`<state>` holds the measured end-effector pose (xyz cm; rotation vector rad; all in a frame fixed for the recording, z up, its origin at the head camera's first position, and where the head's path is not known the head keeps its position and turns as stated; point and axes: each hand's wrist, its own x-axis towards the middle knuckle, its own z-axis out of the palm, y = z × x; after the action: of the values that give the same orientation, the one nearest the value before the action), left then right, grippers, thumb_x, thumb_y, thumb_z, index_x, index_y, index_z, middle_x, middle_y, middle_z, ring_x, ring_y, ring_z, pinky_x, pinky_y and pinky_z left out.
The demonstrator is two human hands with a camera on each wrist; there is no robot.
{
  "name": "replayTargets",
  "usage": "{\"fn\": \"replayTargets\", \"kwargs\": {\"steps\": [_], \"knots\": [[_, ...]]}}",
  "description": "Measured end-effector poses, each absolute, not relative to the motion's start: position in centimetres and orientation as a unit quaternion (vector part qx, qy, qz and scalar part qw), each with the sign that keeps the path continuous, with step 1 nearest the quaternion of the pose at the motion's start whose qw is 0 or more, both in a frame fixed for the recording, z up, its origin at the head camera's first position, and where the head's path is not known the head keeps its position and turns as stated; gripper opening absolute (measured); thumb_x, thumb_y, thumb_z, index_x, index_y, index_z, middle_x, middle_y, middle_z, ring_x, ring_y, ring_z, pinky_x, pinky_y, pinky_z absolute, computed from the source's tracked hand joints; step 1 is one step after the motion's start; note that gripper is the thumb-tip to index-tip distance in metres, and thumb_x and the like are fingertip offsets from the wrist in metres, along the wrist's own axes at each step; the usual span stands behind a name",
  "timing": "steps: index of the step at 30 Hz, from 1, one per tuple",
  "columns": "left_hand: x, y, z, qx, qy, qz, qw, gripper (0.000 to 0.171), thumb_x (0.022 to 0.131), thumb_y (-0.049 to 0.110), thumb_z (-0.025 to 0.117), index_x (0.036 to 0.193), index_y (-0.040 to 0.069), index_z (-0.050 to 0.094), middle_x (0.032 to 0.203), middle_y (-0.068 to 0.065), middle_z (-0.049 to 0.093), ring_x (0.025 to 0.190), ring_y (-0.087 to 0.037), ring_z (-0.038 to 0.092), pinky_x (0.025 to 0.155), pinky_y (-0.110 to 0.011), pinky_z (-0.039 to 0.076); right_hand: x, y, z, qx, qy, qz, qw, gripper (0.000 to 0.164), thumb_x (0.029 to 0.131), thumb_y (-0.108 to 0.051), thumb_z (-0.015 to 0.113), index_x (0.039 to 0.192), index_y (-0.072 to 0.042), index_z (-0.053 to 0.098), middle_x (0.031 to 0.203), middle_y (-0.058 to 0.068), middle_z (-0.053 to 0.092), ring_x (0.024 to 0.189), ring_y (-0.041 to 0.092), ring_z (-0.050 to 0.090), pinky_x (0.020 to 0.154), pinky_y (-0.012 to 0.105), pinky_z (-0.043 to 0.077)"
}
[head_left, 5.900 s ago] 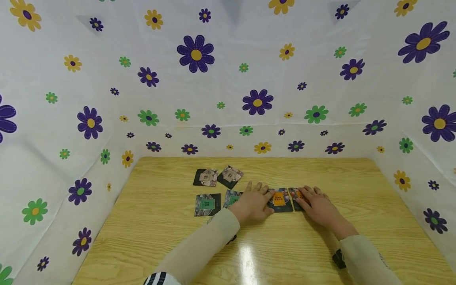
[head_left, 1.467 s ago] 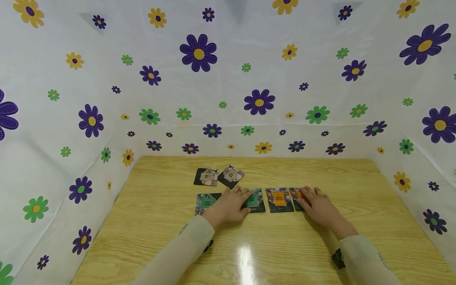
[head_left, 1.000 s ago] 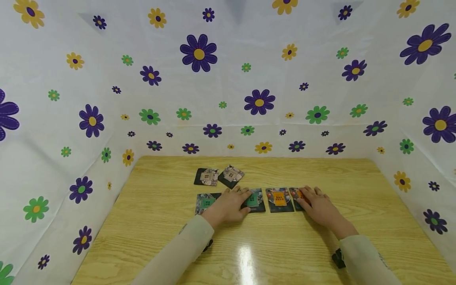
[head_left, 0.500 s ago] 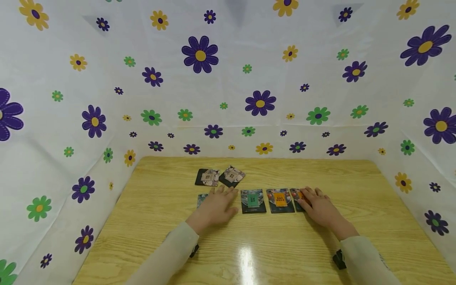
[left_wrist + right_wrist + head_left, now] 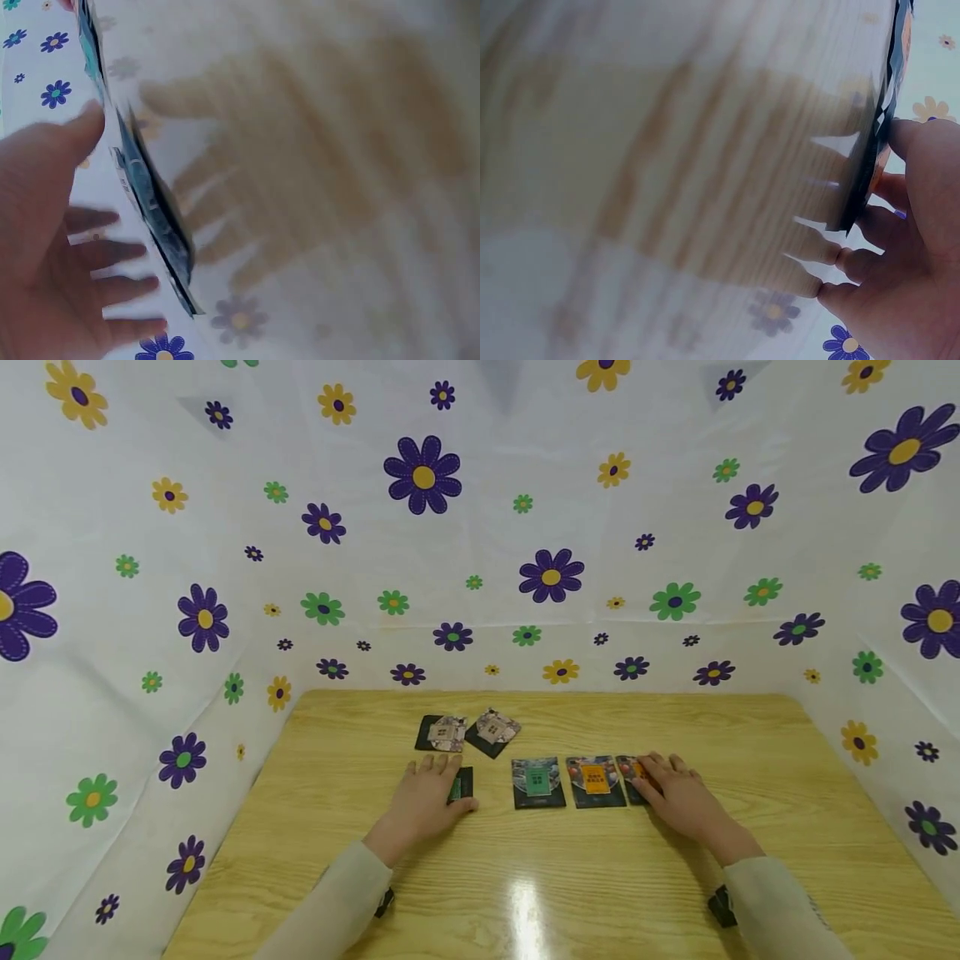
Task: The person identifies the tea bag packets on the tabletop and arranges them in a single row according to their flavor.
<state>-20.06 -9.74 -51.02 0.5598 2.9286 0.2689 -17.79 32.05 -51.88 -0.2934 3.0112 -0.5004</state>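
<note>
"Why are they laid out like that?"

"By label colour, I'd judge. On the wood-grain table, a flat dark packet with a green label lies beside a flat dark packet with an orange label, faces up, perhaps to be read easily. A second orange-labelled packet ends the row."

"And the brownish ones?"

"A dark brown-labelled packet and a skewed brown-labelled packet lie behind, apart from the row."

"What about the hands?"

"The right hand has its fingers extended and rests on that end packet, touching without gripping, probably to steady it. The left hand, fingers spread, thumb out, grips nothing. It covers most of another green-labelled packet, set apart from the others; I can't tell whether it touches."
</note>
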Motion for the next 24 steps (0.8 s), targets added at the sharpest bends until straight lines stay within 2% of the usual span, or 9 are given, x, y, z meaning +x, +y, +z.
{"fn": "replayTargets", "kwargs": {"steps": [6,17,21,24], "knots": [[-19.4,-10.3,-51.5,0.12,0.988,0.076,0.056,0.095,0.097,0.071,0.06,0.156,-0.003,0.048,0.157,-0.026,0.051,0.149,-0.049,0.045,0.123,-0.067,0.035,-17.8,32.1,-52.0,-0.098,0.981,-0.163,0.038,0.061,0.113,-0.038,0.048,0.155,0.006,0.046,0.159,0.037,0.04,0.146,0.067,0.029,0.114,0.082,0.029],[-19.1,-11.4,-51.4,0.113,0.991,0.061,0.05,0.102,0.092,0.074,0.064,0.156,-0.003,0.046,0.158,-0.027,0.049,0.149,-0.048,0.044,0.122,-0.065,0.037,-17.8,32.0,-52.0,-0.097,0.981,-0.165,0.038,0.06,0.113,-0.036,0.049,0.155,0.006,0.046,0.159,0.037,0.04,0.146,0.067,0.029,0.114,0.082,0.029],[-18.9,-12.2,-51.2,0.119,0.989,0.067,0.052,0.096,0.093,0.069,0.066,0.156,-0.001,0.048,0.157,-0.027,0.05,0.148,-0.048,0.046,0.121,-0.066,0.039,-17.6,31.8,-51.6,-0.098,0.981,-0.166,0.036,0.059,0.113,-0.035,0.05,0.154,0.007,0.047,0.159,0.037,0.041,0.146,0.067,0.03,0.113,0.082,0.029],[-18.8,-12.6,-51.1,0.142,0.986,0.075,0.047,0.086,0.096,0.062,0.068,0.153,-0.001,0.052,0.155,-0.027,0.053,0.145,-0.05,0.049,0.118,-0.067,0.041,-17.5,31.8,-51.4,-0.097,0.98,-0.168,0.037,0.059,0.113,-0.035,0.05,0.155,0.006,0.046,0.159,0.037,0.041,0.146,0.067,0.03,0.114,0.082,0.029]]}}
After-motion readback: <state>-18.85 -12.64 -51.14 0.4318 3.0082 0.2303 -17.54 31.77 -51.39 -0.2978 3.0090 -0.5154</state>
